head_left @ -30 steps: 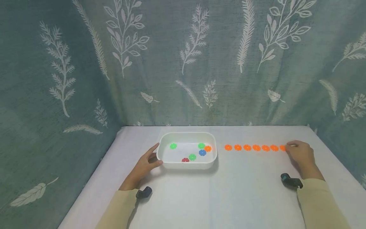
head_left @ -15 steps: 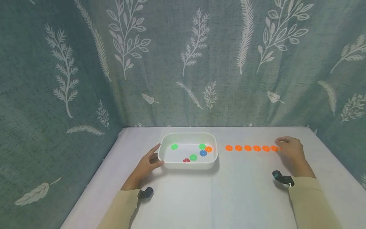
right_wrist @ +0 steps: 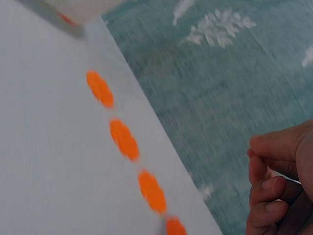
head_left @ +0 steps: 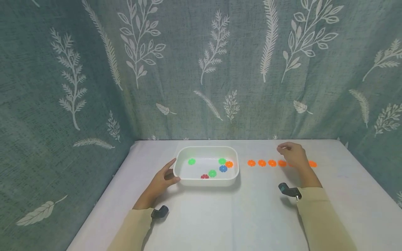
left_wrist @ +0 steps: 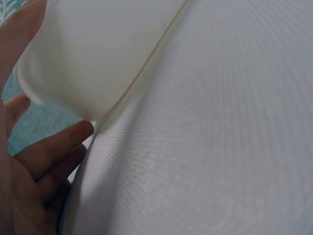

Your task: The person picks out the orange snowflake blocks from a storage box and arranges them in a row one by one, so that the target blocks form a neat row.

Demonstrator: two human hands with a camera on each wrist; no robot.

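Note:
My left hand grips the left end of a white rectangular tray; in the left wrist view its fingers lie by the tray's outer corner. Inside the tray lie several notched plastic discs: green discs, a blue disc, an orange disc and a red disc. Right of the tray runs a row of orange notched discs. Above that row is my right hand, hiding part of it. Its fingers are curled, thumb against index finger, with nothing visible between them in the right wrist view.
A white cloth covers the table. Behind it and at both sides hangs a green curtain with a white leaf pattern. A small dark wrist camera sits at the right sleeve, another wrist camera at the left.
My right hand has let go of the orange disc at the right end of the row and moved left above the row. My left hand stays at the tray.

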